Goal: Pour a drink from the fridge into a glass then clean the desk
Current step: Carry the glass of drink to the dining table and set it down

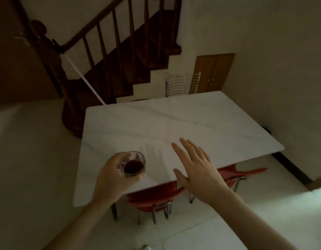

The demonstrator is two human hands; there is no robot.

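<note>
A clear glass [134, 164] with a dark red drink in its bottom is held over the near left part of the white marble table [156, 123]. My left hand [114, 174] is wrapped around the glass from the left. Over the table's near edge, to the right of the glass, my right hand [195, 166] hovers flat with its fingers spread and nothing in it. No bottle, fridge or cloth shows in this view.
Two red chairs [152, 197] [242, 173] are tucked under the table's near side. A metal-backed chair [182, 84] stands at the far side. A dark wooden staircase [105, 56] rises at the back left, and a small wooden cupboard [214, 73] sits in the wall behind.
</note>
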